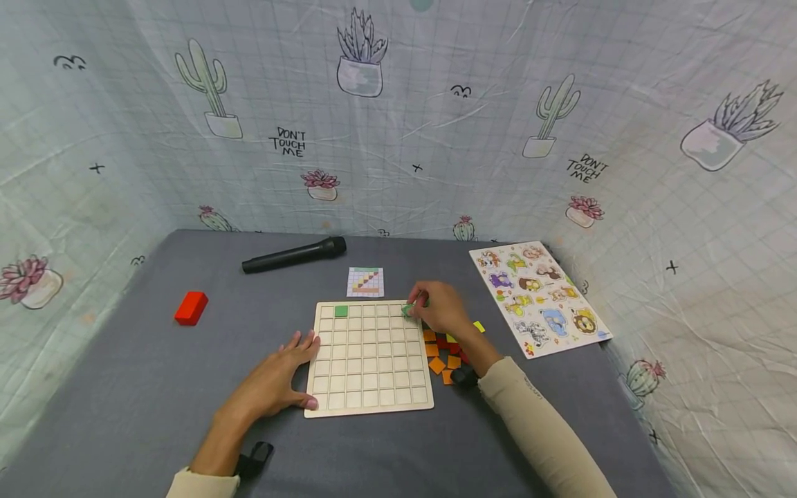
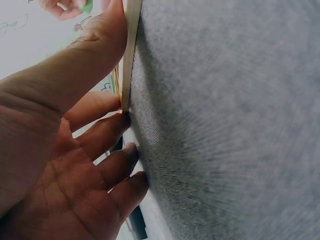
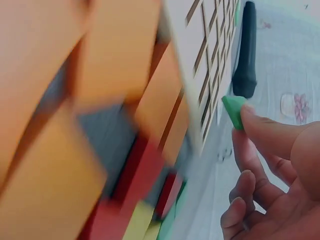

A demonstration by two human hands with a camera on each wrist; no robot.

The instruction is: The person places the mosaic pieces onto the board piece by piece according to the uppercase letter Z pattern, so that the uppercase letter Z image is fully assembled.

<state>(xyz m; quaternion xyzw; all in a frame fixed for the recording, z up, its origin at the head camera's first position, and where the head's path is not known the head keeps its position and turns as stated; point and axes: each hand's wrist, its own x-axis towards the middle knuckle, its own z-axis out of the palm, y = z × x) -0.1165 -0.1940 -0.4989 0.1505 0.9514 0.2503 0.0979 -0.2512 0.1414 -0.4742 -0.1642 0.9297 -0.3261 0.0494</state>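
Note:
A pale wooden grid board [image 1: 370,360] lies on the grey table. One green square tile [image 1: 341,311] sits in its top row, near the left. My left hand [image 1: 270,380] rests against the board's left side, thumb at the near corner and fingers spread along the edge. Over the board's top right corner, my right hand [image 1: 441,306] pinches a green tile [image 3: 234,111] between thumb and fingertips; the right wrist view shows this tile held tilted, above the board. Loose orange tiles [image 1: 436,365], with red and yellow ones, lie right of the board, partly hidden under the right forearm.
Behind the board lies a small printed pattern card [image 1: 365,282]. A black microphone [image 1: 294,255] is at the back left, and a red block [image 1: 191,308] sits farther left. An animal puzzle board [image 1: 540,297] lies at the right. Patterned cloth [image 1: 398,138] hangs behind the table.

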